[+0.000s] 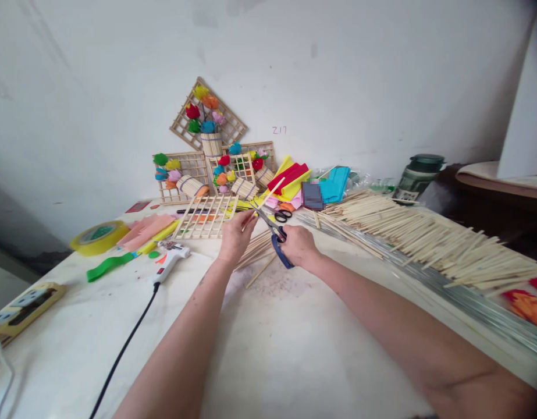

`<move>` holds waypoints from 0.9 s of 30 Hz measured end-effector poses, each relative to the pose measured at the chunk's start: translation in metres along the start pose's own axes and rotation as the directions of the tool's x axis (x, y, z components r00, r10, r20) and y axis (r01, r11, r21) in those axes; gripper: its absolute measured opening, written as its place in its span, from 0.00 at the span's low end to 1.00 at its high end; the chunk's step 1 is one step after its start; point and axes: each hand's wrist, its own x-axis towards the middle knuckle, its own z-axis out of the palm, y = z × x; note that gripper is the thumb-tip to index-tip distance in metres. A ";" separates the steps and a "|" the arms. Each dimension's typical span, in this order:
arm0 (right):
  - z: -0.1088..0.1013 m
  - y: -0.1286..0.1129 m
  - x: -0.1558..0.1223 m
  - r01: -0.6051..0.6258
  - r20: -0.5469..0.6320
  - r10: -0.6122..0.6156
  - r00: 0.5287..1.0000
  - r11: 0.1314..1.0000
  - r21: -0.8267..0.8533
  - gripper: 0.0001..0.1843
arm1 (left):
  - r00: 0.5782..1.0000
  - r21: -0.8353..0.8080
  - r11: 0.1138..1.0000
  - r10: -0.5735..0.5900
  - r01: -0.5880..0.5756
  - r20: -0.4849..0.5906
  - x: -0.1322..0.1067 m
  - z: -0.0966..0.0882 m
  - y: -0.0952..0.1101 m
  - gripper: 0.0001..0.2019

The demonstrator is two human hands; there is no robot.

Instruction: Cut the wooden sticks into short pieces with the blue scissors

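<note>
My right hand [298, 244] grips a pair of blue-handled scissors [282, 251], its blades pointing up and left toward my other hand. Pinched in my left hand [237, 233] is a thin wooden stick [271, 193] that slants up to the right, close to the scissor blades. Whether the blades touch the stick I cannot tell. Below the hands lie several loose sticks [260, 272] on the white table [268, 349]. A small stick lattice [207, 216] rests just left of my left hand. Behind the blades is a second, black-handled pair of scissors [283, 215].
Finished lattices with colourful flowers [207, 110] lean on the wall. On the left are a glue gun [172, 256], yellow tape roll [99, 235] and power strip [26, 308]. A large stick pile [416, 233], metal wires [469, 305] and a dark green bottle [420, 177] occupy the right.
</note>
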 end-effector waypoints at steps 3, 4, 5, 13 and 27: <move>-0.008 0.001 0.002 -0.041 -0.041 0.040 0.998 0.999 -0.026 0.18 | 0.996 0.030 0.999 0.028 -0.026 -0.088 0.001 0.000 0.000 0.15; -0.011 0.001 0.003 -0.057 -0.055 0.055 0.997 0.998 -0.037 0.19 | 0.994 0.044 0.999 0.012 -0.008 -0.106 0.000 -0.001 0.001 0.14; -0.013 0.002 0.003 -0.074 -0.065 0.071 0.995 0.996 -0.049 0.20 | 0.993 0.057 0.998 -0.016 0.022 -0.113 0.000 -0.001 0.004 0.12; -0.023 0.009 0.006 -0.125 -0.110 0.114 0.987 0.987 -0.100 0.21 | 0.928 -0.128 0.954 -0.225 0.272 0.297 -0.010 0.007 0.047 0.15; -0.022 0.012 0.009 -0.113 -0.135 0.085 0.987 0.970 -0.215 0.22 | 0.700 -0.141 0.781 -0.443 0.608 0.560 -0.015 0.018 0.068 0.08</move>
